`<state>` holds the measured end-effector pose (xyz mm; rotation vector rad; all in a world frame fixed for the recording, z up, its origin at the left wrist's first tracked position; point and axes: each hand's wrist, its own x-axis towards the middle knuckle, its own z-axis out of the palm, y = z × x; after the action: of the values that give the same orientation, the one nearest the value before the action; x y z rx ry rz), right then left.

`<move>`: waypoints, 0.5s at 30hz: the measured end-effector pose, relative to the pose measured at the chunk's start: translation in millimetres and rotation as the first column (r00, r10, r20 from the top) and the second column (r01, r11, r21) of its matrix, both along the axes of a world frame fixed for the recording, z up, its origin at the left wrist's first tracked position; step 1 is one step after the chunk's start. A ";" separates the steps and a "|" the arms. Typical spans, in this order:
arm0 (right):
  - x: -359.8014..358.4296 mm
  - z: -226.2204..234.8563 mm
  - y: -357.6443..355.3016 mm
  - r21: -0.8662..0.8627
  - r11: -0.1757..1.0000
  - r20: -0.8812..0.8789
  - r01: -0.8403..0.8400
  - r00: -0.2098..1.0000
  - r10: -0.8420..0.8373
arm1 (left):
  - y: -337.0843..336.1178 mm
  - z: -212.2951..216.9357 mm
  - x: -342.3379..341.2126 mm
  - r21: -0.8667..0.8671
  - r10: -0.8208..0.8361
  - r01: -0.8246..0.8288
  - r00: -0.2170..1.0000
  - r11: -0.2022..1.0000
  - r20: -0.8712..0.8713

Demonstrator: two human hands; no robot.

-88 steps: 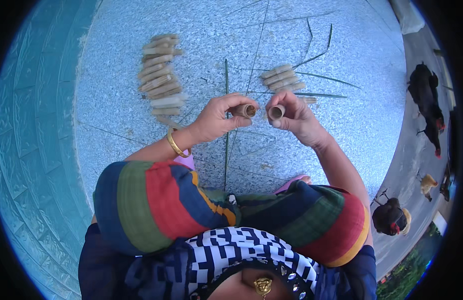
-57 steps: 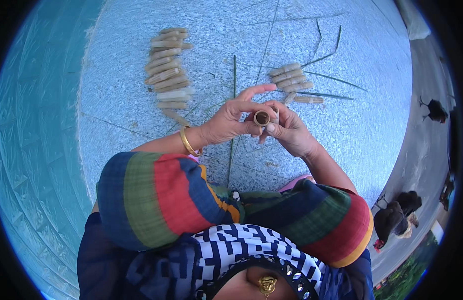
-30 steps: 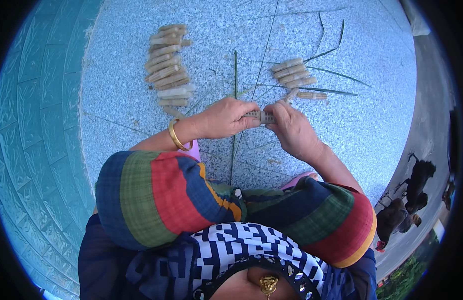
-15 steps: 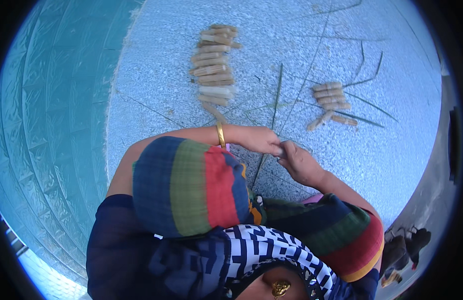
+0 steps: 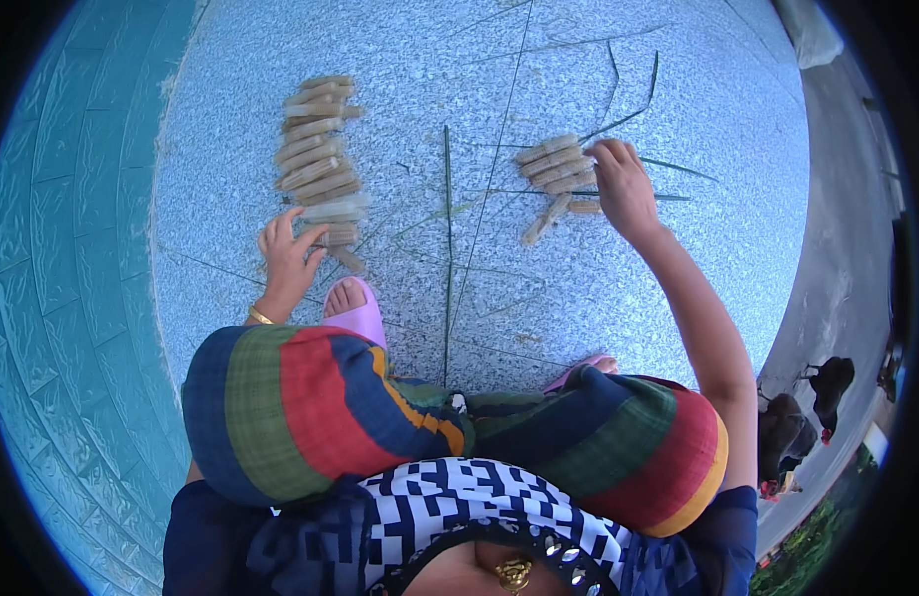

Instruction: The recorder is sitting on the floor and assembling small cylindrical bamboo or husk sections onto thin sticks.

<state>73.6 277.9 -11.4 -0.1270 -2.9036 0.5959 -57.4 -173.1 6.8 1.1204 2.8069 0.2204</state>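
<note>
On my left, a column of short tan rolls (image 5: pixel 310 164) lies on the speckled stone floor, with a paler, whitish roll (image 5: pixel 337 209) among its lower ones. My left hand (image 5: pixel 288 256), a gold bangle at its wrist, is at the left ends of these lower rolls with thumb and fingers apart. Across to the right is a smaller stack of similar rolls (image 5: pixel 556 164). My right hand (image 5: pixel 626 189) bends its fingers down over the right ends of that stack, and its fingertips appear closed on one roll's end. Two more rolls (image 5: pixel 547 220) lie askew below the stack.
Long green leaf strips (image 5: pixel 447 228) lie between the two groups and around the right stack. My feet in pink slippers (image 5: pixel 357 320) rest on the floor. Teal sheeting (image 5: pixel 82 248) covers the left side. Dark chickens (image 5: pixel 785 432) stand on grey ground at right.
My hands were together in front of me and have parted: the left went to the left column, the right to the right stack. The view has shifted, and my slippers now show.
</note>
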 end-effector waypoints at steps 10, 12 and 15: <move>-65.6 -0.4 -4.6 0.161 0.942 0.446 -0.296 0.873 0.198 | 63.4 19.9 10.2 0.189 -0.155 0.167 0.985 0.968 -0.077; -59.8 9.0 -13.5 0.130 0.950 0.341 -0.283 0.913 0.225 | 93.3 38.0 9.8 0.279 -0.239 0.262 0.964 0.924 -0.114; -44.7 39.6 -37.3 -0.479 0.878 0.487 -0.014 0.828 0.278 | 138.4 42.6 7.3 0.388 -0.404 0.459 0.888 0.799 -0.218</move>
<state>28.8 240.6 28.2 -0.1461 -3.2529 1.5019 -50.2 -34.8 49.3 1.8972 2.5609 0.7783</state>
